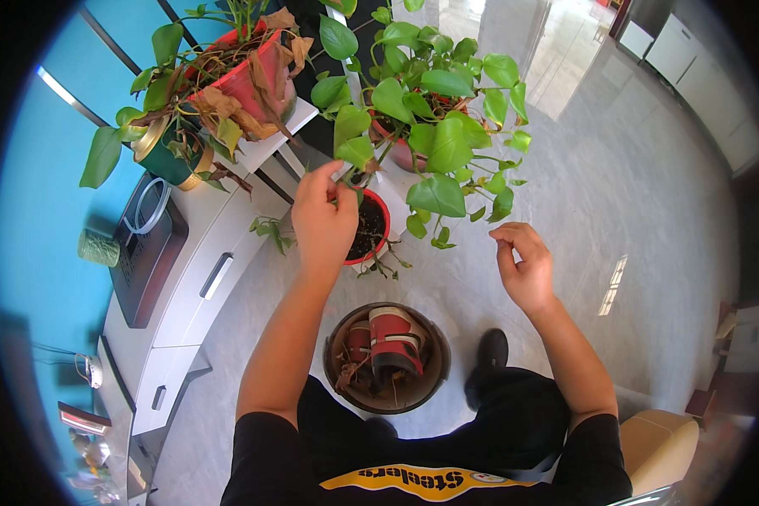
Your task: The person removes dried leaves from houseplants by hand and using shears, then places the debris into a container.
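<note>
**Potted vine tended over red pot on floor**

Potted vine with broad green leaves, rooted in a small red pot on the grey tiled floor, just beside the front edge of a white low cabinet. Left hand pinched narrow on a stem at the pot's rim, above dark soil. Right hand loosely curled, holding nothing, raised near trailing leaves to the right. Round dark bin directly below, near the feet, already holding red pot pieces and dry brown stems: seemingly some clearing done. Withered brown leaves still hanging from a second red pot on the cabinet's far corner, so probably more left. Black flat device along the cabinet's left edge against the blue wall. Wide open floor to the right; cramped on the left between cabinet front and bin.
</note>
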The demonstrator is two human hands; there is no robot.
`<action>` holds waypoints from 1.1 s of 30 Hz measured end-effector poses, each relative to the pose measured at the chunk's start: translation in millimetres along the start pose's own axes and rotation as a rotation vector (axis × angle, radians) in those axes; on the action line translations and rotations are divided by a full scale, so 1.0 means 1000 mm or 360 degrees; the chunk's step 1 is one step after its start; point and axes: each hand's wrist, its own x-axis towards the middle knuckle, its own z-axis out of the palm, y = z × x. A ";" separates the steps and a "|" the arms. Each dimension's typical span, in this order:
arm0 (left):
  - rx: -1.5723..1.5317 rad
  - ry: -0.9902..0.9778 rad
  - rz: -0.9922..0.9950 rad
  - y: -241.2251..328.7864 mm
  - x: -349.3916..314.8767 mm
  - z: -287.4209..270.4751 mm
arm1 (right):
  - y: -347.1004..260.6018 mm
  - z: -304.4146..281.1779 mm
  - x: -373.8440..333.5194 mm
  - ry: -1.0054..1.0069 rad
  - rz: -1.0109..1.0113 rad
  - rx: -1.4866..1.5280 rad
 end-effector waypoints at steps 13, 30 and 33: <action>0.0141 -0.0119 0.0227 -0.003 0.012 0.007 | -0.007 0.004 -0.011 -0.0062 0.0048 0.0095; -0.0964 -0.0095 -0.0974 0.028 0.054 0.002 | -0.007 0.008 -0.014 -0.0085 -0.0087 0.0140; -0.1022 -0.0153 -0.1033 0.029 0.056 0.000 | -0.005 0.007 -0.016 -0.0082 -0.0095 0.0135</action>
